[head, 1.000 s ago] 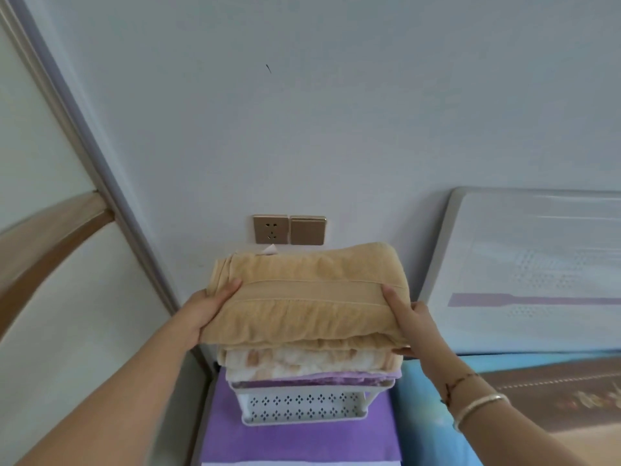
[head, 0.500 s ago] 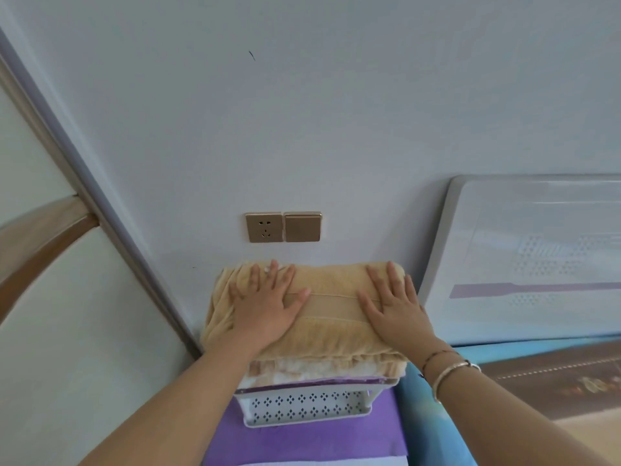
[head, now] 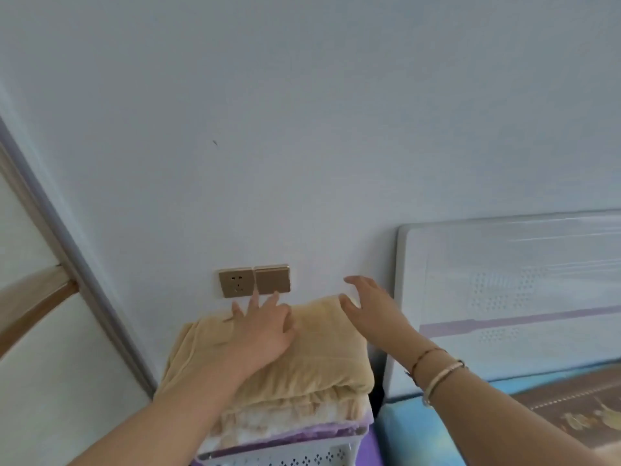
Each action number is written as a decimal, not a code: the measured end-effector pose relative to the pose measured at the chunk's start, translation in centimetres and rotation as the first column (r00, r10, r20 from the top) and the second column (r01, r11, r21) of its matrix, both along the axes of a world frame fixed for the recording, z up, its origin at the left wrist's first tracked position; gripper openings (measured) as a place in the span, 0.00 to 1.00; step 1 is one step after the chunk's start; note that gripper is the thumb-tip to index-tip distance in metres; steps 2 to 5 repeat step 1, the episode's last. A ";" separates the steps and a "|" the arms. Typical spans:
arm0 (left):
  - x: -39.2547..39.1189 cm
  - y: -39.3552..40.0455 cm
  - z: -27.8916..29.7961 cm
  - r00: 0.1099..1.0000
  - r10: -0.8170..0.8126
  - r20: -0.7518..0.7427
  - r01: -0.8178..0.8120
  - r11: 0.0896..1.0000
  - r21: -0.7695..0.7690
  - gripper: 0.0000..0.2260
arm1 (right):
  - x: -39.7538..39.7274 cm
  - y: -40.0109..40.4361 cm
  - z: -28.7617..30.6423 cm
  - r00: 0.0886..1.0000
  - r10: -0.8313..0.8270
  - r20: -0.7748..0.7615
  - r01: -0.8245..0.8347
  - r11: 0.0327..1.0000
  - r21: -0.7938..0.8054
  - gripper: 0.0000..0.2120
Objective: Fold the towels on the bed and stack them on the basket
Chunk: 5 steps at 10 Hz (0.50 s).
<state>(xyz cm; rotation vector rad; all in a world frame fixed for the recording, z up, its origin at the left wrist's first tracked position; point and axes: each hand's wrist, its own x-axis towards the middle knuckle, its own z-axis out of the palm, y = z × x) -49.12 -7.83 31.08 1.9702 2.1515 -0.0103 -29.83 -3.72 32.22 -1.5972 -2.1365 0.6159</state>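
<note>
- Currently, left hand (head: 260, 334) lies flat on the tan towel (head: 302, 358), palm down, fingers spread, gripping nothing.
- Right hand (head: 373, 309) is open with fingers apart, raised at the towel's far right corner; only the thumb looks close to the cloth, contact uncertain.
- Tan towel is folded and sits on top of the stack, over a pale mottled towel (head: 285, 422) and a purple layer (head: 322, 430).
- Stack rests on the white perforated basket (head: 285, 457), against the wall, just below the socket plate (head: 253, 281); headboard (head: 504, 290) stands to the right.
- Judgement: step in hand is settling the placed towel; placement looks done.
- Next move, as I judge it: lift both hands clear without dragging the top fold, then go to the bed (head: 437, 428) for any towel left; none shows here.
</note>
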 end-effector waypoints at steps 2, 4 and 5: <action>6.0 0.1 4.3 0.963 -0.246 0.110 0.248 0.969 -0.001 0.13 | 3.8 0.3 6.9 0.956 -0.079 -0.282 0.094 0.995 0.040 0.12; 6.0 0.1 4.3 0.963 -0.246 0.110 0.248 0.969 -0.001 0.13 | 3.8 0.3 6.9 0.956 -0.079 -0.282 0.094 0.995 0.040 0.12; 6.0 0.1 4.3 0.963 -0.246 0.110 0.248 0.969 -0.001 0.13 | 3.8 0.3 6.9 0.956 -0.079 -0.282 0.094 0.995 0.040 0.12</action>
